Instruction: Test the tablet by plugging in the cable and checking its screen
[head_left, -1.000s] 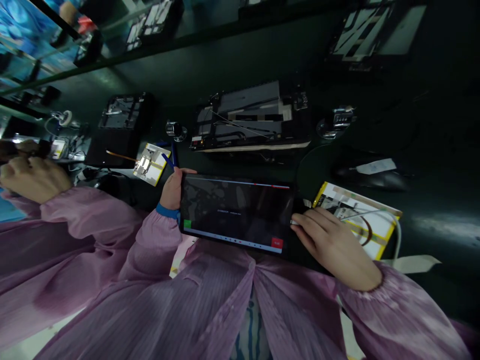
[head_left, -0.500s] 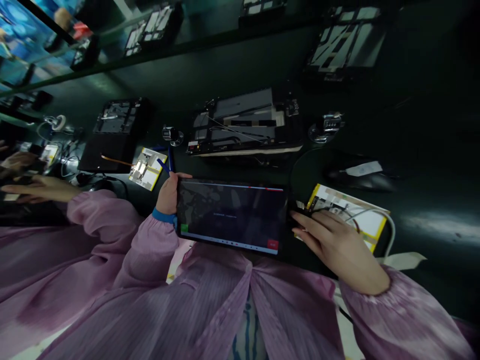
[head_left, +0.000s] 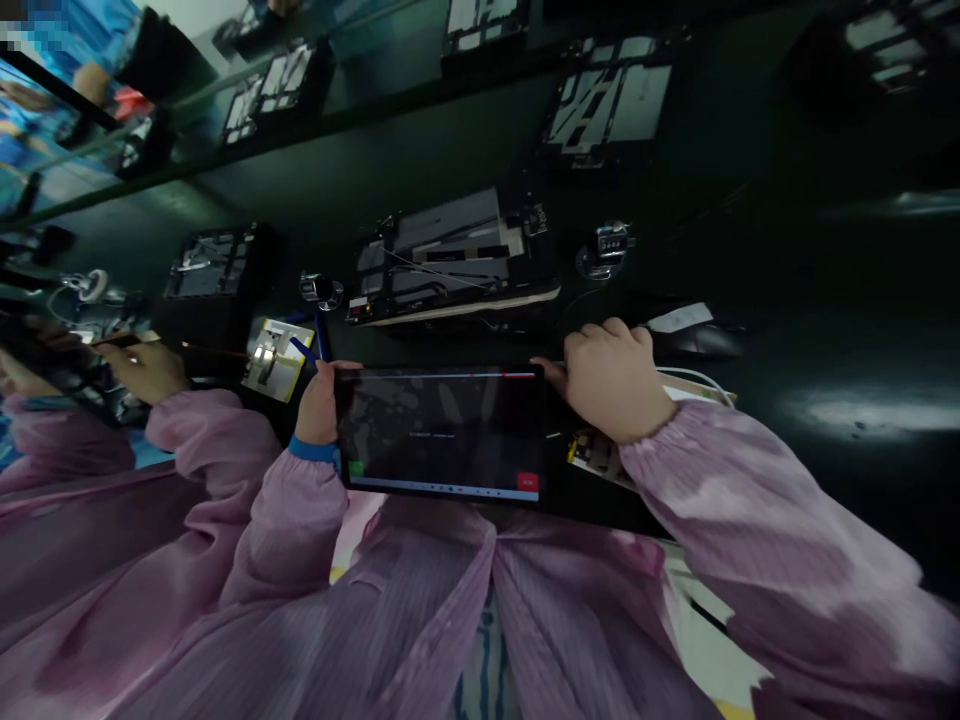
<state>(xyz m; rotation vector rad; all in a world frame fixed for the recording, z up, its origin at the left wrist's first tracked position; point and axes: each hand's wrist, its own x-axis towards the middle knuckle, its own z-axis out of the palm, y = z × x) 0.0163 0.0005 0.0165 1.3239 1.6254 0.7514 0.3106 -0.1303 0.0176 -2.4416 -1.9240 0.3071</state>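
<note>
Dark counter [head_left: 787,270] below; the left hand [head_left: 317,408] grips a tablet [head_left: 442,440] at one end, the right hand [head_left: 611,380] curls by its upper right corner, whether gripping I cannot tell.

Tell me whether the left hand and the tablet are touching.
Touching. The head view shows the left hand right against the left edge of the tablet, with no gap visible at the upper corner.
</note>
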